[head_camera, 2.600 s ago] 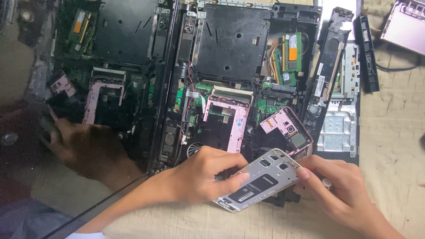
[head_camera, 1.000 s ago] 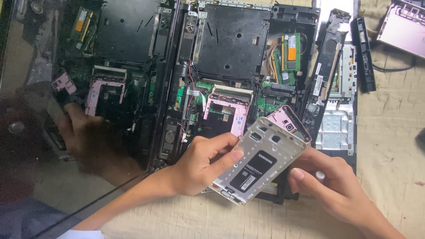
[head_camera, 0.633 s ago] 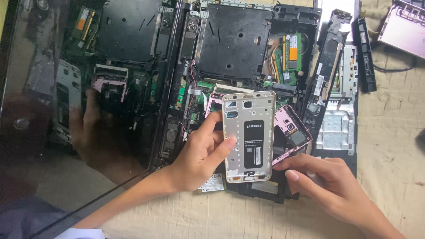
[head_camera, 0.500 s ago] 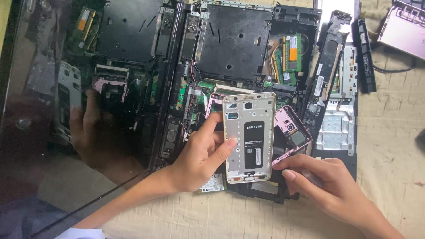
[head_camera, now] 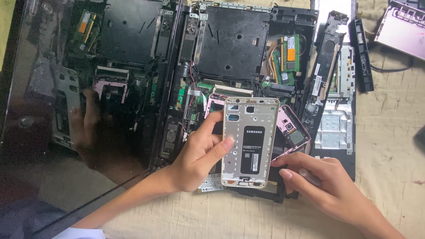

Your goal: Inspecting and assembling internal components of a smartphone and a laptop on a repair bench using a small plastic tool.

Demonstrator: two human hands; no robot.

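Head view shows the left hand pinching a pale gold rectangular phone frame upright over the opened black laptop chassis. Right hand, fingers curled, touches a pink phone part just right of that frame.

Soft daylight makes my view bright and sharp, with small soft shadows, while the dark shiny laptop screen mirrors my left hand.

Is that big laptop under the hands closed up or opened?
Opened. The laptop has its cover off: green circuit boards and wires show. The left hand holds a phone frame over it.
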